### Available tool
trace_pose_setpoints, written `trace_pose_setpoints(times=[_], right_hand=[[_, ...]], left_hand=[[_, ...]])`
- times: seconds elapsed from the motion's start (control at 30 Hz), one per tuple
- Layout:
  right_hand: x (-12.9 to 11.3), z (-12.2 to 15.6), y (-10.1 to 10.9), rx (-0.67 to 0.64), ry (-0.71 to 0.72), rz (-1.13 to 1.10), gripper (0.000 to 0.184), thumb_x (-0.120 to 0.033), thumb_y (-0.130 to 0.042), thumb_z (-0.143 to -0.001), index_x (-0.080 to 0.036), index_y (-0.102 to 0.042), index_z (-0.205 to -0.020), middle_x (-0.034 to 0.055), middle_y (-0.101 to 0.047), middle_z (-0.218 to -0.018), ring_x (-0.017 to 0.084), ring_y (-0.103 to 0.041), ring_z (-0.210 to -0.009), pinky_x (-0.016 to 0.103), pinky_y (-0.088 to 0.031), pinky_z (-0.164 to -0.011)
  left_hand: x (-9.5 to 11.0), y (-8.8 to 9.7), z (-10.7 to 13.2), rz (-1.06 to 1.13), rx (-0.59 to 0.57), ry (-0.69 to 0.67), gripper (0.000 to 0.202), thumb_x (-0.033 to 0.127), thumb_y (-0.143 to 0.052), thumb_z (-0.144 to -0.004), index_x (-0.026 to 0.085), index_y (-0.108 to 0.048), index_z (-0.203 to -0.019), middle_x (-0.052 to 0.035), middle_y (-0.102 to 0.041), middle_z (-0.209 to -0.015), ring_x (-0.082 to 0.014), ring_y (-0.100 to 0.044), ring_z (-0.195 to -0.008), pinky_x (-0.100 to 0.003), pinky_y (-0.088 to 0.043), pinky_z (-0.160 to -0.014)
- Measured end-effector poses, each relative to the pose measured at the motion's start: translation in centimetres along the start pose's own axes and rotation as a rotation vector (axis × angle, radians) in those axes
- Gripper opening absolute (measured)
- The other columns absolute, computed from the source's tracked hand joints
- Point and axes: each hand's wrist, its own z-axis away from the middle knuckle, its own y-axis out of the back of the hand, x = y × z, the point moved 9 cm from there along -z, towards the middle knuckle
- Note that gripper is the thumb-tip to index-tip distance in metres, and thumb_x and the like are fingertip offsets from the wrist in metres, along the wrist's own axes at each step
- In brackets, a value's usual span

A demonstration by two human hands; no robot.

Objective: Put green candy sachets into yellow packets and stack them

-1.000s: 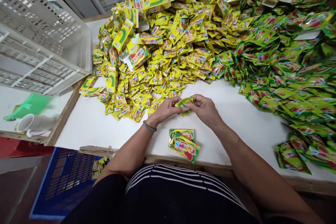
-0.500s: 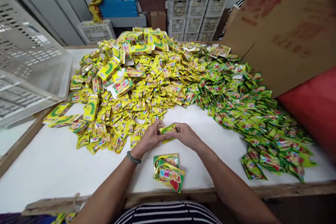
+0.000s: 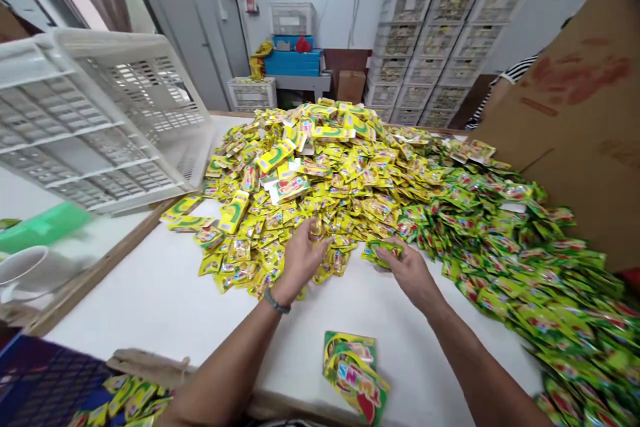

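My right hand (image 3: 413,273) pinches a small yellow-green sachet (image 3: 380,252) above the white tabletop, at the front edge of the piles. To its left, my left hand (image 3: 303,257) reaches over the heap of yellow sachets (image 3: 360,177), thumb spread away from the fingers. Its fingertips are near or touching sachets there; I see nothing plainly gripped. Green sachets (image 3: 530,280) with red pictures form the right-hand pile. Small yellow cartons (image 3: 275,155) lie on top of the yellow heap. Two flat, overlapping printed packs (image 3: 357,377) lie close to me, apart from both hands.
A white plastic crate (image 3: 115,140) tilts at the left, beside a white mug (image 3: 35,273). A blue basket (image 3: 45,373) holding sachets is at lower left. A big cardboard box (image 3: 570,120) borders the right, with a person's striped sleeve (image 3: 520,70) behind. Stacked crates (image 3: 410,47) line the wall.
My hands have separated: the right has moved right with the sachet, the left has gone to the yellow heap. The view has tilted up and turned left.
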Motion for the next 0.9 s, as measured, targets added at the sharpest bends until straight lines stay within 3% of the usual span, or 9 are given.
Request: trace_pose_setpoints(times=[0.07,0.13,0.27,0.37,0.53,0.6,0.7,0.8,0.9], right_hand=[[1.3,0.6,-0.5,0.006,-0.036,-0.039,0.059,-0.064,-0.079,-0.059,-0.021,-0.061,-0.094,-0.0007,-0.065,-0.066,0.02,-0.065,-0.058,0.032,-0.051,-0.054],[2.8,1.4,-0.9,0.036,-0.049,-0.001,0.059,-0.067,-0.078,-0.059,-0.021,-0.061,-0.091,-0.0004,-0.064,-0.06,0.02,-0.062,-0.052,0.032,-0.048,-0.049],[5.1,2.3,-1.6,0.022,-0.056,0.062,0.055,-0.066,-0.075,-0.062,-0.021,-0.062,-0.09,-0.0014,-0.059,-0.054,0.021,-0.06,-0.052,0.032,-0.045,-0.048],[5.5,2.1,-1.2,-0.003,-0.047,0.005,0.056,-0.062,-0.077,-0.063,-0.021,-0.062,-0.097,0.0013,-0.067,-0.067,0.021,-0.065,-0.06,0.034,-0.051,-0.057],[4.8,1.5,0.6,0.006,-0.071,-0.157,0.058,-0.057,-0.083,-0.058,-0.021,-0.061,-0.097,0.0039,-0.072,-0.081,0.021,-0.068,-0.068,0.036,-0.053,-0.068],[4.4,1.4,1.1,0.002,-0.093,-0.266,0.058,-0.057,-0.085,-0.056,-0.02,-0.061,-0.094,0.0036,-0.072,-0.081,0.02,-0.068,-0.067,0.034,-0.051,-0.066],[3.9,1.2,1.8,0.006,-0.114,-0.403,0.06,-0.054,-0.088,-0.052,-0.021,-0.061,-0.094,0.0027,-0.072,-0.087,0.018,-0.068,-0.073,0.032,-0.052,-0.068],[4.1,1.0,1.4,-0.057,-0.119,-0.375,0.054,-0.051,-0.087,-0.054,-0.022,-0.062,-0.092,0.0024,-0.072,-0.091,0.02,-0.068,-0.085,0.035,-0.055,-0.077],[5.4,1.1,-0.1,-0.15,-0.168,-0.203,0.05,-0.048,-0.086,-0.055,-0.021,-0.064,-0.09,0.0024,-0.071,-0.086,0.021,-0.067,-0.085,0.039,-0.057,-0.079]], left_hand=[[1.6,3.3,-2.1,-0.209,0.186,-0.116,0.048,0.04,-0.067,-0.081,0.019,-0.055,-0.123,-0.014,-0.064,-0.118,-0.0298,-0.059,-0.107,-0.042,-0.045,-0.092],[2.6,5.0,-4.6,-0.392,0.263,-0.198,0.053,0.038,-0.067,-0.082,0.016,-0.053,-0.128,-0.0182,-0.06,-0.127,-0.034,-0.052,-0.119,-0.045,-0.039,-0.102],[1.8,4.2,-9.8,-0.654,0.119,-0.24,0.064,0.026,-0.069,-0.077,0.007,-0.048,-0.134,-0.0233,-0.059,-0.128,-0.038,-0.049,-0.117,-0.047,-0.038,-0.1],[1.2,3.9,-11.4,-0.707,0.057,-0.25,0.06,0.009,-0.06,-0.074,0.008,-0.05,-0.133,-0.0204,-0.066,-0.113,-0.0352,-0.053,-0.108,-0.042,-0.041,-0.093],[3.2,4.6,-8.0,-0.524,0.147,-0.267,0.043,0.006,-0.056,-0.076,0.018,-0.064,-0.116,-0.0118,-0.07,-0.105,-0.0275,-0.061,-0.099,-0.039,-0.048,-0.088],[4.9,3.1,-5.1,-0.407,0.102,-0.384,0.035,0.004,-0.054,-0.077,0.022,-0.07,-0.103,-0.0079,-0.069,-0.113,-0.0244,-0.059,-0.109,-0.039,-0.046,-0.097],[6.1,-0.4,-0.9,-0.306,-0.003,-0.527,0.033,0.004,-0.057,-0.077,0.025,-0.073,-0.095,-0.0055,-0.058,-0.138,-0.026,-0.044,-0.134,-0.046,-0.034,-0.113],[3.5,-3.9,1.0,-0.143,-0.132,-0.383,0.028,0.011,-0.061,-0.08,0.025,-0.073,-0.1,-0.008,-0.052,-0.143,-0.0269,-0.051,-0.128,-0.044,-0.042,-0.107],[-1.0,-6.7,1.7,0.13,-0.224,-0.034,0.031,0.019,-0.059,-0.083,0.021,-0.066,-0.114,-0.0112,-0.067,-0.117,-0.0208,-0.068,-0.094,-0.036,-0.055,-0.085]])
